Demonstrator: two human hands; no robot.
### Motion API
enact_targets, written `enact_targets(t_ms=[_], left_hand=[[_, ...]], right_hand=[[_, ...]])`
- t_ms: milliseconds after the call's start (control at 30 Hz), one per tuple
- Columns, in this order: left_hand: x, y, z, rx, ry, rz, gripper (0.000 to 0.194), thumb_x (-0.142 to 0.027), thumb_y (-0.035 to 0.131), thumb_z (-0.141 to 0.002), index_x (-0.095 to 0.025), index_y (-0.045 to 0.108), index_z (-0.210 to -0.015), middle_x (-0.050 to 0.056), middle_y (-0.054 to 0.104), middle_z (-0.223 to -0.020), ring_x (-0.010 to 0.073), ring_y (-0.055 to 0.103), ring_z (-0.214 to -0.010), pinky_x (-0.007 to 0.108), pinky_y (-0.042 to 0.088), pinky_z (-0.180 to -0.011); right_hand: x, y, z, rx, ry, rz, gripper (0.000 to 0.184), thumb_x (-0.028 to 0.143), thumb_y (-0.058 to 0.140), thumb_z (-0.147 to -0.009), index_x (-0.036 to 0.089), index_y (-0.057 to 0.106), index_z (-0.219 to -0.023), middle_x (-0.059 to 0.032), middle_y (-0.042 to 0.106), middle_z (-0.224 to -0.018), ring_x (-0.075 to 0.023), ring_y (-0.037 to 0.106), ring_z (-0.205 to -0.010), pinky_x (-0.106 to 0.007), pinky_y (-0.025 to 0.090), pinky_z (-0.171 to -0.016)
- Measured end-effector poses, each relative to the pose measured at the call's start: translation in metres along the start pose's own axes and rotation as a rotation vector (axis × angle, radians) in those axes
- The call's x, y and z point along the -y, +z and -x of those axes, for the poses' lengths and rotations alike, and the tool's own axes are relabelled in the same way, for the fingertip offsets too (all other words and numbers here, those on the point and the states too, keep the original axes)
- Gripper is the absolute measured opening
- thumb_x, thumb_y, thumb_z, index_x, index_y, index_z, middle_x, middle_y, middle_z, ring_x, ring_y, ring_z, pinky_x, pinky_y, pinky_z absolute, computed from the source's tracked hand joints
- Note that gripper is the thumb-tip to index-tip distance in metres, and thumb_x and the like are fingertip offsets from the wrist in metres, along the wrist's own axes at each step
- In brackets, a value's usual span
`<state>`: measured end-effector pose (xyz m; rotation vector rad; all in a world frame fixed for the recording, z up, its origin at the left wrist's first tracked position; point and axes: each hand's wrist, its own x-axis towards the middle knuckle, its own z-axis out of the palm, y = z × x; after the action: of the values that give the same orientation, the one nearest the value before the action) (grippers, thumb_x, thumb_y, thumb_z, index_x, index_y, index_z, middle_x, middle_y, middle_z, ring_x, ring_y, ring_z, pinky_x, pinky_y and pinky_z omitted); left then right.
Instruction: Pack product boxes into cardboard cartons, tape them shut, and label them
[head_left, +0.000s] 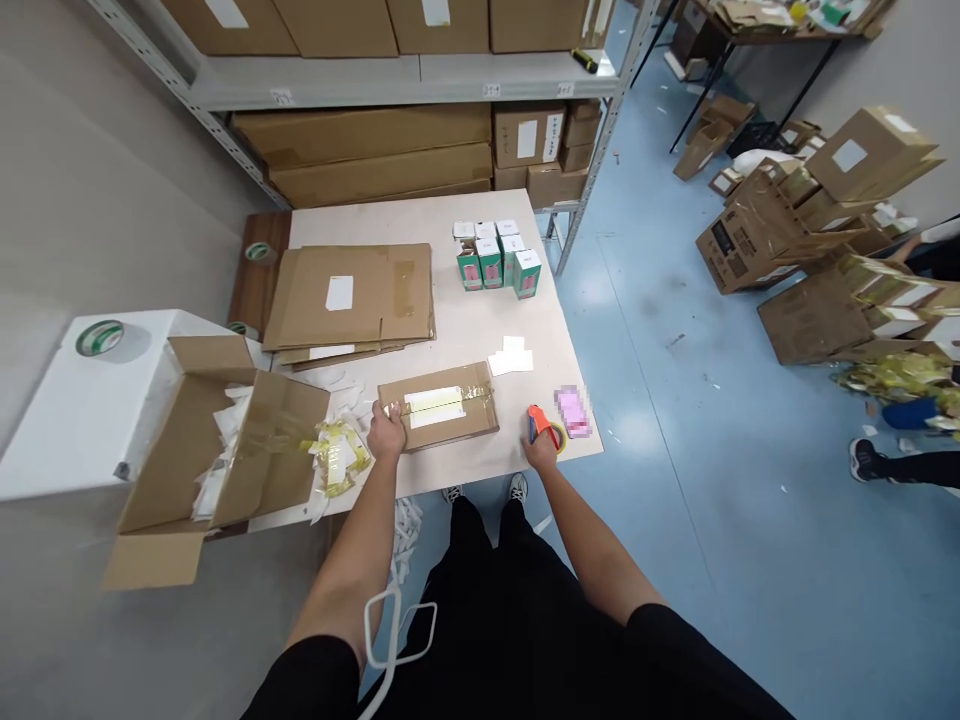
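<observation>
A flat cardboard box (450,425) lies near the table's front edge, with clear tape running along its top over a white label (435,406). My left hand (387,432) grips the box's left end, its fingers bent over the corner. To the right of the box, my right hand (540,450) is closed around an orange and blue tape dispenser (538,420), which carries a yellowish tape roll (558,438). The dispenser is low at the tabletop; whether it touches the surface I cannot tell. Beside it lies a pink, pixelated item (573,411).
Flattened cartons (375,300), several small green-and-white boxes (491,260) and white paper slips (511,356) are on the table (480,335). An open carton (255,450) with paper scraps stands left, near crumpled tape (341,458). Shelving (405,85) borders the back. A person's leg (915,468) shows right.
</observation>
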<state>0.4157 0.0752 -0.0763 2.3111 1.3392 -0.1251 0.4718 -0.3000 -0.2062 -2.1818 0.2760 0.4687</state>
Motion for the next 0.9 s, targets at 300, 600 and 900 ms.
enact_targets(t_ms=[300,600,900], left_hand=[[-0.008,0.001,0.011,-0.031,-0.020,-0.024,0.066,-0.054,0.032,-0.107,-0.017,0.034,-0.161,0.026,0.063,-0.138,0.0421,0.068,-0.116,0.053,0.051,-0.098],[-0.006,0.005,0.014,-0.021,0.016,0.028,0.065,-0.050,0.028,-0.108,-0.014,0.033,-0.162,0.027,0.063,-0.133,0.0407,0.071,-0.110,0.051,0.051,-0.094],[-0.010,0.005,0.009,0.096,0.130,0.030,0.062,-0.050,0.032,-0.108,-0.018,0.037,-0.161,0.024,0.062,-0.132,0.0358,0.072,-0.105,0.045,0.052,-0.092]], right_hand=[[0.056,-0.024,-0.006,-0.028,0.156,-0.037,0.031,0.035,0.072,-0.076,0.022,0.066,-0.104,-0.0135,0.075,-0.105,-0.0358,0.071,-0.106,-0.045,0.053,-0.092],[0.183,-0.019,0.029,0.148,-0.403,-0.441,0.057,0.055,0.066,-0.090,0.023,0.056,-0.137,-0.0100,0.071,-0.125,-0.0288,0.068,-0.113,-0.042,0.054,-0.100],[0.215,0.040,0.058,0.439,-0.371,-0.396,0.053,0.061,0.078,-0.079,0.026,0.069,-0.117,-0.0052,0.077,-0.113,-0.0274,0.071,-0.105,-0.044,0.056,-0.098]])
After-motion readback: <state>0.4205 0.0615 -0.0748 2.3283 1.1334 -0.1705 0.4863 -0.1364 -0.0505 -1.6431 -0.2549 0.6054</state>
